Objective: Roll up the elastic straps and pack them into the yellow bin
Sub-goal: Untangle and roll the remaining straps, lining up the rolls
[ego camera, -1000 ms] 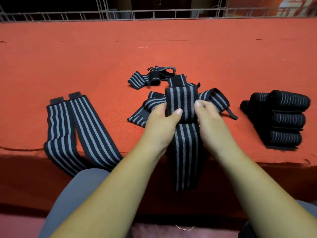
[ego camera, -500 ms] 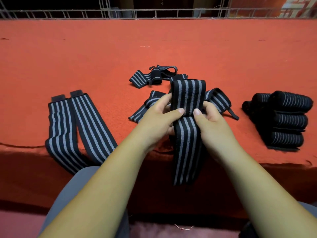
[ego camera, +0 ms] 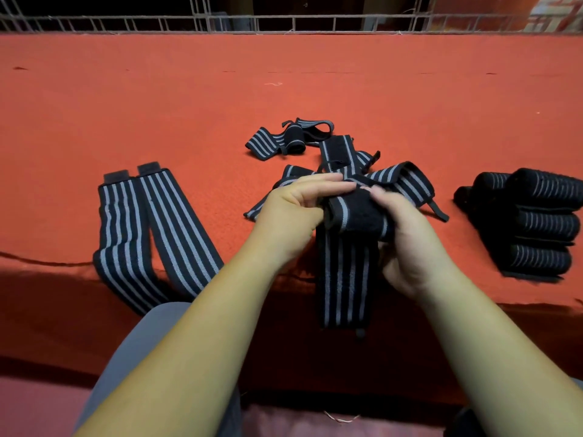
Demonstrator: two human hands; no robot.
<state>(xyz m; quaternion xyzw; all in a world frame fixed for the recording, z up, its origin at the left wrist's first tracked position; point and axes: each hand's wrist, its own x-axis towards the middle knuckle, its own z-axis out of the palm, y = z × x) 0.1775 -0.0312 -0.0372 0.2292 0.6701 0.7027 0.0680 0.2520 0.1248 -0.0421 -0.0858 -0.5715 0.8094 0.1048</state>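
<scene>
The red table filled the view, its napped cloth running over the near edge; no yellow bin showed anywhere on it. At the left a pair of long straps lay flat side by side, black with pale grey lengthwise stripes and plain black tabs at the far ends, their near ends draped over the edge, probably laid out ready for rolling; at the right a stack of rolls sat as tight dark cylinders piled on one another, apparently finished and waiting to be packed. Between them, near the front edge, the held strap was the one in work; its upper end was turned into a short, fat roll with a fuzzy black face outward, while the flat striped tail hung straight down past the edge, likely so its own weight drew it taut. The left hand pinched the roll's left end, fingers reaching across its top; the right hand curled round the right end; both gripped it, presumably to stop the stretchy webbing springing loose. Behind the hands a loose pile of shorter straps lay crossed and limp; beyond it one small strap lay half coiled.
</scene>
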